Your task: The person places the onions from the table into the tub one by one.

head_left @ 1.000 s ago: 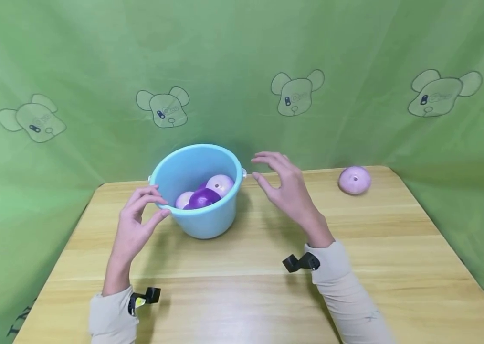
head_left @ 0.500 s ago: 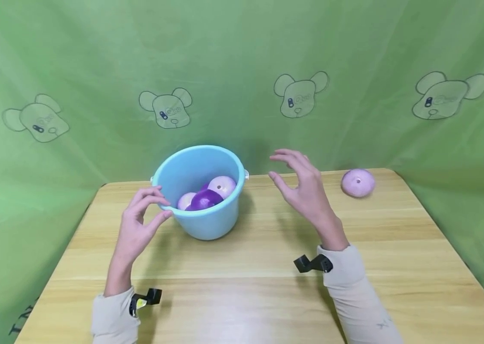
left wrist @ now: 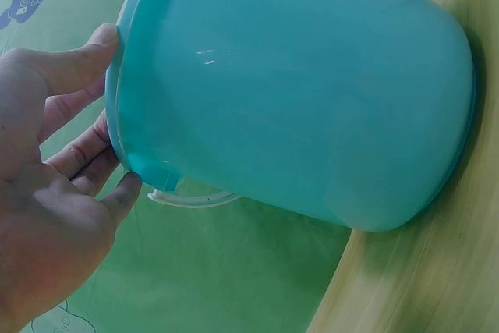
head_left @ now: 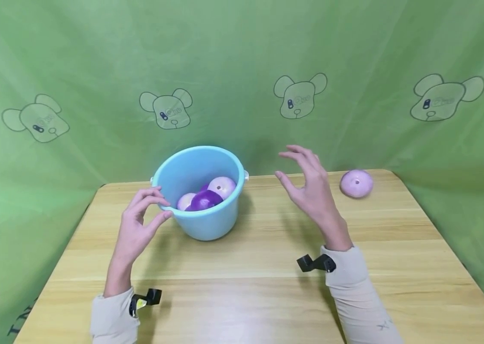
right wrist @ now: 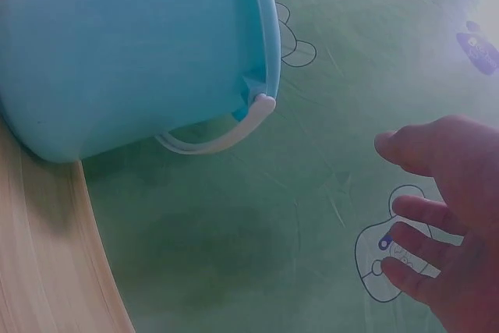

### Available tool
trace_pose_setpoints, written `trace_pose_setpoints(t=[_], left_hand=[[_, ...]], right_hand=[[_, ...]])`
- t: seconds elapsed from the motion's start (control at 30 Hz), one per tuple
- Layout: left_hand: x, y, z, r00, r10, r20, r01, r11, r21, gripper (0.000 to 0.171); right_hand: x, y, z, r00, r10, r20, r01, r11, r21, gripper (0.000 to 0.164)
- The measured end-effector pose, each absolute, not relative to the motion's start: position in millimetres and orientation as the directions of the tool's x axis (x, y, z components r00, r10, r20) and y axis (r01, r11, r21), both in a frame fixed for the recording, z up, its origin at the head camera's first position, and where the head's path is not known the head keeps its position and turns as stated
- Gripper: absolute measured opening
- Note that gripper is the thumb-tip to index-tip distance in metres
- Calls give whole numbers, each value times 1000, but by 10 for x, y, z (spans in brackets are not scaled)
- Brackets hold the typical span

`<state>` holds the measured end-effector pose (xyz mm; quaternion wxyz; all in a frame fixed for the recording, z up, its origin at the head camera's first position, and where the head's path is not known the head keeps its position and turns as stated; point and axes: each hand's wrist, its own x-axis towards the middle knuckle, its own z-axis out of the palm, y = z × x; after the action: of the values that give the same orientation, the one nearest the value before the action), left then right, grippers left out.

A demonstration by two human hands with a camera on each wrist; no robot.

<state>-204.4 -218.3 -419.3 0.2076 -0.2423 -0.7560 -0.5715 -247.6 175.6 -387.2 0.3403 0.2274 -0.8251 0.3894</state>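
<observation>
A light blue bucket (head_left: 209,224) stands toward the back of the table, left of centre. In it lie a dark purple ball (head_left: 205,200), a pale lilac ball (head_left: 222,187) with a small dark dimple, and more beside them. My left hand (head_left: 132,231) holds the near left part of the rim, thumb on the outside and fingertips over the edge, as the left wrist view (left wrist: 58,161) also shows. Right of the bucket my right hand (head_left: 314,196) hovers with spread, slightly bent fingers and nothing in them. A single lilac ball (head_left: 356,184) rests at the back right.
The bucket's white handle (right wrist: 226,136) hangs down on its far side. The wooden table (head_left: 233,296) ends at the back and both sides against a green curtain (head_left: 233,71) printed with bear heads.
My right hand has moved right, away from the bucket's rim and toward the lone lilac ball. The left hand stays at the rim, and the balls lie as before.
</observation>
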Motion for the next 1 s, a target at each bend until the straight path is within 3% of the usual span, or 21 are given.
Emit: trace_pose_setpoints(t=[0.3, 1.0], left_hand=[[-2048, -2183, -4207, -801, 129, 584, 597, 235, 767, 20], [-2023, -2163, -4164, -800, 126, 586, 598, 232, 767, 22]], right_hand=[[-2482, 1853, -3899, -693, -71, 717, -597, 614, -516, 51], [-2486, 2141, -3849, -677, 25, 736, -554, 641, -531, 53]])
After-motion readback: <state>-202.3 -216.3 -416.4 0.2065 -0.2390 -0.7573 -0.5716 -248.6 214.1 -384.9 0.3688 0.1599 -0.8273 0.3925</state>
